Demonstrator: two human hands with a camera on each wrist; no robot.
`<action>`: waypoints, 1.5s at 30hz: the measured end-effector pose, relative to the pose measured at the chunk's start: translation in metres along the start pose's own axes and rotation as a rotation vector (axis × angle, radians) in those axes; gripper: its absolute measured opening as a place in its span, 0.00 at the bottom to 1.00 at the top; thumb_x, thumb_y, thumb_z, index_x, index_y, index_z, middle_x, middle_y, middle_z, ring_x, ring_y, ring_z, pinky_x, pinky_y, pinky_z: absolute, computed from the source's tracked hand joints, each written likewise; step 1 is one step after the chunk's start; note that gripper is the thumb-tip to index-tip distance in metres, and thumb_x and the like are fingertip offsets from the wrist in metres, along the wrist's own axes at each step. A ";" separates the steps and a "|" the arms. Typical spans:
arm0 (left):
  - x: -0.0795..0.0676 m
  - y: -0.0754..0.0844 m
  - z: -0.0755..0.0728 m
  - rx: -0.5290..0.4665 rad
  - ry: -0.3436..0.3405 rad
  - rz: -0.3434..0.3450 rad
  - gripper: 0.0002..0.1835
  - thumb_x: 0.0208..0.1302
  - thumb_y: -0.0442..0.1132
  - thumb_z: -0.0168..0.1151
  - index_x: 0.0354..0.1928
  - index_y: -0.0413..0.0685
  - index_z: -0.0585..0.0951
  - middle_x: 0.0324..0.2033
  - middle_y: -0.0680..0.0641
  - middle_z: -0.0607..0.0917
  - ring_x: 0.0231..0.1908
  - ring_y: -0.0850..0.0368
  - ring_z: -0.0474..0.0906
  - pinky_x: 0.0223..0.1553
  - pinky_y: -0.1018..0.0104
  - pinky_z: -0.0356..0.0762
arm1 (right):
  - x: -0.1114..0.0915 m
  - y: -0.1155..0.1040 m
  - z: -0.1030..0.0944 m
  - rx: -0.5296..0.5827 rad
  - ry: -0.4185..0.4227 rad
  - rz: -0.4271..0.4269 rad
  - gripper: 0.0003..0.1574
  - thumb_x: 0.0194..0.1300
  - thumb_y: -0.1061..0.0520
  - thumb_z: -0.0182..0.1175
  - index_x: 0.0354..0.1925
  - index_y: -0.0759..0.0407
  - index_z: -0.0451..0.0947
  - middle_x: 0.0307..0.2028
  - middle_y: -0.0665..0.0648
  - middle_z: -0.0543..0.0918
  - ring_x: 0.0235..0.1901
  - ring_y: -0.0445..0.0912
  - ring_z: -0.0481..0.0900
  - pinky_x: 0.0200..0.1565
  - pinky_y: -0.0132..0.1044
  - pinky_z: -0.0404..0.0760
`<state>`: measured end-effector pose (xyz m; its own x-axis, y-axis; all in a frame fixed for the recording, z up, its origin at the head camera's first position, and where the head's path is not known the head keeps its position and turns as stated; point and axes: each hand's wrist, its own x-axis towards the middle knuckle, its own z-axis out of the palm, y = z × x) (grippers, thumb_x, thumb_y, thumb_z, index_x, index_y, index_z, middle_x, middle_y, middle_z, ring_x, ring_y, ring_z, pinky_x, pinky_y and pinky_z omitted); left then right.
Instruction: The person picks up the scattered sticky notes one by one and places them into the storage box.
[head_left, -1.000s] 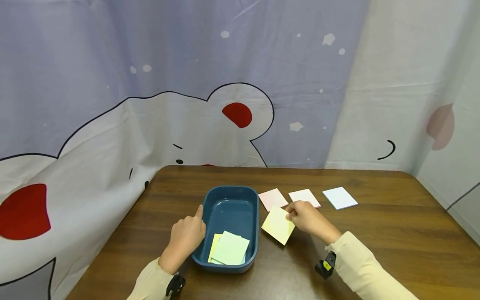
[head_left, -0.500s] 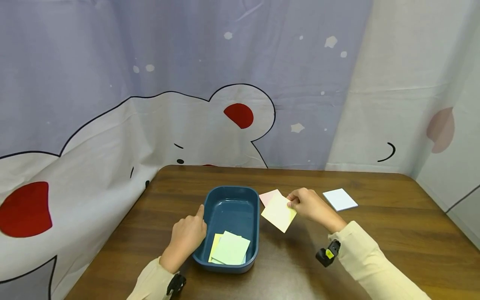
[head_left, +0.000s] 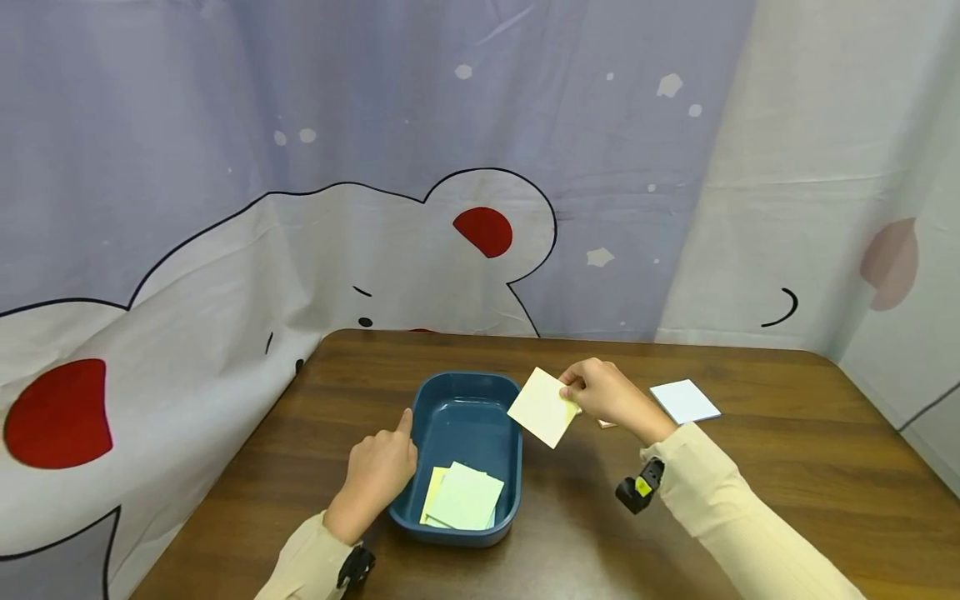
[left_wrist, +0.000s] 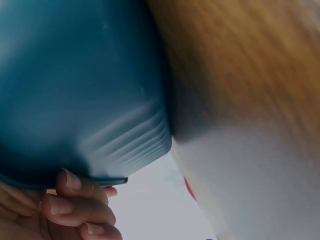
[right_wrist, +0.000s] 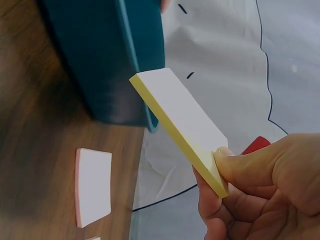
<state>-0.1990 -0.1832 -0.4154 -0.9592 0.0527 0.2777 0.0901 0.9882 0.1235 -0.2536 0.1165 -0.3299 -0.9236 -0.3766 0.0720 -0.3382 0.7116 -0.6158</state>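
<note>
My right hand [head_left: 600, 396] pinches a pale yellow sticky note pad [head_left: 542, 408] by one corner, between thumb and fingers. It holds the pad above the table beside the container's right rim; the right wrist view shows the pad's thickness and yellow edge [right_wrist: 172, 135]. At the left rim of the dark blue plastic container [head_left: 456, 382], my left hand [head_left: 378, 467] grips the edge, index finger stretched along it. The left wrist view shows that hand's curled fingers [left_wrist: 82, 207] at the rim. A light green pad [head_left: 467, 497] lies in the container, over a yellow pad [head_left: 434, 490].
Right of my right hand lies a white pad [head_left: 686, 402] with a bluish edge on the wooden table [head_left: 780, 450]. A pink-edged pad [right_wrist: 94, 187] shows in the right wrist view, mostly hidden in the head view. A printed curtain [head_left: 360, 125] hangs behind the table.
My right hand has carried the yellow pad away from me and left, up to the container's right rim, over the pink pads. My left hand stays at the container's left rim.
</note>
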 end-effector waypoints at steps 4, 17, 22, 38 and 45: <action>0.000 0.000 0.000 0.006 0.009 0.008 0.27 0.57 0.38 0.52 0.61 0.39 0.68 0.05 0.51 0.63 0.08 0.57 0.59 0.10 0.66 0.54 | 0.011 -0.009 0.002 -0.047 -0.008 -0.045 0.09 0.59 0.64 0.56 0.36 0.68 0.80 0.30 0.58 0.82 0.28 0.45 0.78 0.30 0.35 0.75; -0.001 0.001 -0.001 0.008 -0.010 0.001 0.28 0.58 0.38 0.53 0.61 0.39 0.67 0.05 0.52 0.63 0.08 0.58 0.58 0.10 0.67 0.54 | 0.044 -0.028 0.022 -0.043 -0.066 -0.007 0.08 0.58 0.64 0.57 0.36 0.67 0.80 0.33 0.58 0.81 0.30 0.46 0.76 0.33 0.36 0.75; -0.001 0.000 0.000 0.009 -0.013 -0.005 0.28 0.58 0.39 0.53 0.61 0.39 0.67 0.04 0.52 0.63 0.07 0.59 0.57 0.10 0.67 0.53 | 0.054 -0.033 0.036 -0.051 -0.080 -0.009 0.08 0.57 0.63 0.59 0.35 0.66 0.80 0.33 0.58 0.81 0.28 0.45 0.75 0.31 0.36 0.75; -0.001 -0.002 0.002 0.013 -0.003 0.001 0.27 0.58 0.39 0.53 0.61 0.39 0.67 0.04 0.52 0.63 0.07 0.59 0.56 0.10 0.67 0.52 | 0.072 -0.052 0.078 -0.065 -0.142 -0.031 0.06 0.53 0.64 0.62 0.31 0.66 0.82 0.27 0.57 0.80 0.22 0.44 0.70 0.26 0.32 0.69; 0.001 0.000 0.002 0.012 -0.008 -0.013 0.28 0.58 0.38 0.53 0.62 0.40 0.67 0.04 0.52 0.62 0.07 0.59 0.56 0.10 0.67 0.52 | 0.075 -0.053 0.089 -0.124 -0.182 0.005 0.09 0.52 0.64 0.64 0.35 0.66 0.83 0.34 0.59 0.83 0.28 0.46 0.76 0.33 0.37 0.77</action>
<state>-0.2001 -0.1832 -0.4171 -0.9625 0.0409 0.2682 0.0742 0.9905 0.1154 -0.2889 -0.0027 -0.3615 -0.8813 -0.4656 -0.0806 -0.3635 0.7771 -0.5137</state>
